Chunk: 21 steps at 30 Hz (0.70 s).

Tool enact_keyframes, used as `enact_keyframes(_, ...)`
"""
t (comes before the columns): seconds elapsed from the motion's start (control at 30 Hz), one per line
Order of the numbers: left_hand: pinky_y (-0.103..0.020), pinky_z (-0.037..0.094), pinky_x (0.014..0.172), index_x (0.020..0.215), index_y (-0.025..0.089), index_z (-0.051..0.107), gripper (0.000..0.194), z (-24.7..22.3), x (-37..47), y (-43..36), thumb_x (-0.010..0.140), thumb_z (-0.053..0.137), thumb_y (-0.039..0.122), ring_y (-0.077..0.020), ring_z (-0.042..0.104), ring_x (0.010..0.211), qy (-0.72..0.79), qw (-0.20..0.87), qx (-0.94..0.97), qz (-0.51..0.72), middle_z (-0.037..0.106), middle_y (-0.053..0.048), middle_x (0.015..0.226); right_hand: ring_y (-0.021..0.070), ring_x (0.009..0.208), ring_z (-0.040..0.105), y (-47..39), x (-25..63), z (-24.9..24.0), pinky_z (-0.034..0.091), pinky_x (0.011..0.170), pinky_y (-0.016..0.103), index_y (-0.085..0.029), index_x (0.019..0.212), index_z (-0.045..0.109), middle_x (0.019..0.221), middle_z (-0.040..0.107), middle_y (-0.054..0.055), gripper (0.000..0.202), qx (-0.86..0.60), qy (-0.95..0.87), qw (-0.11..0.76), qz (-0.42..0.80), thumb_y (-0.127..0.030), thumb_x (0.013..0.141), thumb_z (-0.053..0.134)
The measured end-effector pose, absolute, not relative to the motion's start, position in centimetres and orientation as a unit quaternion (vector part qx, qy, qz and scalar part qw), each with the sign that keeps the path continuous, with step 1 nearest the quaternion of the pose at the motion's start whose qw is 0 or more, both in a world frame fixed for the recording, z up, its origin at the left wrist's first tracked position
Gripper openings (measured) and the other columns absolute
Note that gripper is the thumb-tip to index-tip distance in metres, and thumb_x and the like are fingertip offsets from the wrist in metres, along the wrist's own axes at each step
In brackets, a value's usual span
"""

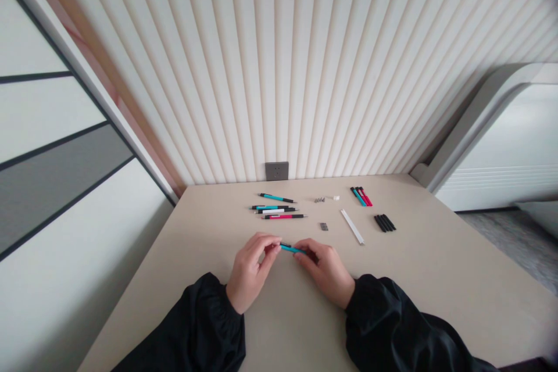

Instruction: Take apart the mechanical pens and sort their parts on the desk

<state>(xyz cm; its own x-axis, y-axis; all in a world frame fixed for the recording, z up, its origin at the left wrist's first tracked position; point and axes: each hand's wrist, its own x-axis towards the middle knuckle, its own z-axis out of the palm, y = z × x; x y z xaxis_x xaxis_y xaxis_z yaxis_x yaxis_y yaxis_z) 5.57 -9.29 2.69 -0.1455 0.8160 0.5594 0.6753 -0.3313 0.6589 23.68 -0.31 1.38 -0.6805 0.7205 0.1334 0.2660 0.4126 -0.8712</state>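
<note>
Now, teal pen (291,249) between left hand (251,267), right hand (326,270)

Home room: slatted wall (305,70), desk (436,267)

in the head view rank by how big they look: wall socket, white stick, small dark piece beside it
1. white stick, longest
2. wall socket, shorter but wider and farther off, so unsure against the stick
3. dark piece, clearly smallest

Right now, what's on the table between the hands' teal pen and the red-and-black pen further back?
Head view: bare table only. The teal pen sits pinched between left hand and right hand; nothing lies before the red-and-black pen.
</note>
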Motion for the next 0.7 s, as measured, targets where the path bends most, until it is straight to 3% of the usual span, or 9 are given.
enact_keyframes(0.17, -0.029, 0.053, 0.074, 0.111, 0.020, 0.055, 0.022, 2.44, 5.46, -9.00, 0.090, 0.054, 0.022, -0.0135, 0.060, 0.076, 0.604, 0.079, 0.628, 0.484, 0.059, -0.005, 0.098, 0.0124, 0.064, 0.057, -0.26, 23.79, 1.34, 0.043, 0.061, 0.022, -0.019, 0.099, 0.061, 0.075, 0.066, 0.000, 0.020, -0.304, -0.779, 0.260, 0.484, -0.032, 0.090, 0.049)
enact_keyframes(0.4, -0.027, 0.051, 0.077, 0.100, 0.020, 0.059, 0.011, 2.72, 5.75, -9.43, 0.091, 0.052, 0.020, -0.0151, 0.063, 0.084, 0.579, 0.102, 0.660, 0.468, 0.065, -0.004, 0.093, 0.0136, 0.066, 0.057, -0.31, 23.81, 1.42, 0.046, 0.063, 0.024, -0.020, 0.100, 0.063, 0.078, 0.066, 0.000, 0.019, -0.275, -0.817, 0.248, 0.443, -0.031, 0.089, 0.052)
enact_keyframes(0.57, -0.028, 0.052, 0.080, 0.104, 0.019, 0.058, 0.016, 2.65, 6.00, -9.56, 0.090, 0.053, 0.025, -0.0161, 0.064, 0.086, 0.599, 0.185, 0.598, 0.499, 0.067, -0.006, 0.099, 0.0171, 0.084, 0.063, 0.02, 23.80, 1.56, 0.048, 0.079, 0.028, -0.022, 0.106, 0.066, 0.095, 0.070, 0.004, 0.024, -0.246, -0.833, 0.253, 0.427, -0.028, 0.091, 0.050)
enact_keyframes(0.7, -0.027, 0.053, 0.075, 0.102, 0.018, 0.054, 0.015, 2.65, 5.88, -9.69, 0.091, 0.051, 0.028, -0.0140, 0.064, 0.078, 0.581, 0.236, 0.557, 0.545, 0.067, -0.007, 0.100, 0.0163, 0.081, 0.064, 0.32, 23.92, 1.38, 0.049, 0.078, 0.028, -0.022, 0.112, 0.066, 0.091, 0.070, 0.003, 0.027, -0.253, -0.832, 0.258, 0.421, -0.027, 0.092, 0.049)
